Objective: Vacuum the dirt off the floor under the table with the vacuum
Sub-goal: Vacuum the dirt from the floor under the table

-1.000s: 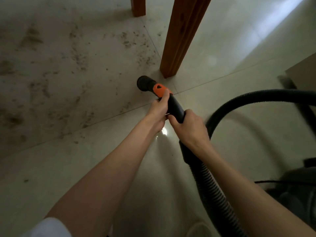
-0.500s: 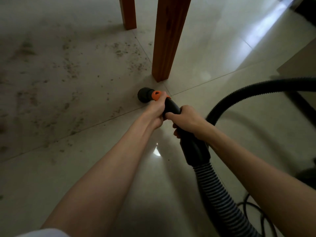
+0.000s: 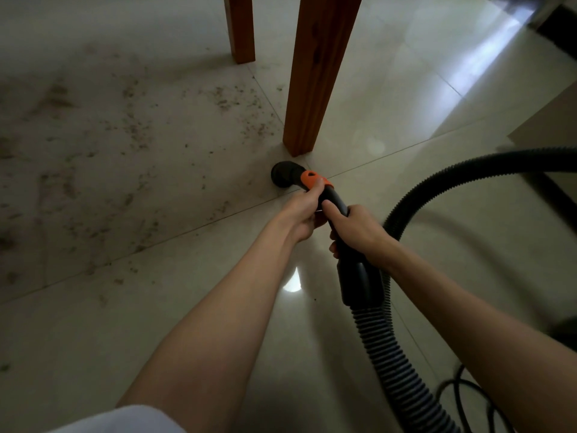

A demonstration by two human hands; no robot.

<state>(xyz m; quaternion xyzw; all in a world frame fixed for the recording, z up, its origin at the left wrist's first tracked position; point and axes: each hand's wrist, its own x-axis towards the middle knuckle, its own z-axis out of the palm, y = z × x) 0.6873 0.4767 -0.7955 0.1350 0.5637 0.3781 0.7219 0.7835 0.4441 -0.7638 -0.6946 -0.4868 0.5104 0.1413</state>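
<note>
Dirt (image 3: 134, 129) mostly left on floor (image 3: 406, 98). Both hands, left hand (image 3: 301, 214) and right hand (image 3: 359, 232), fingers wrapped round vacuum wand (image 3: 335, 201); nozzle (image 3: 284, 175) beside table leg (image 3: 315, 73).

Since 1 s ago the left hand (image 3: 301, 210) and right hand (image 3: 359, 232) have pushed the vacuum nozzle (image 3: 284, 174) toward 12 o'clock, closer to the near table leg (image 3: 315, 89), whose foot now sits just beyond it at 1 o'clock.
</note>
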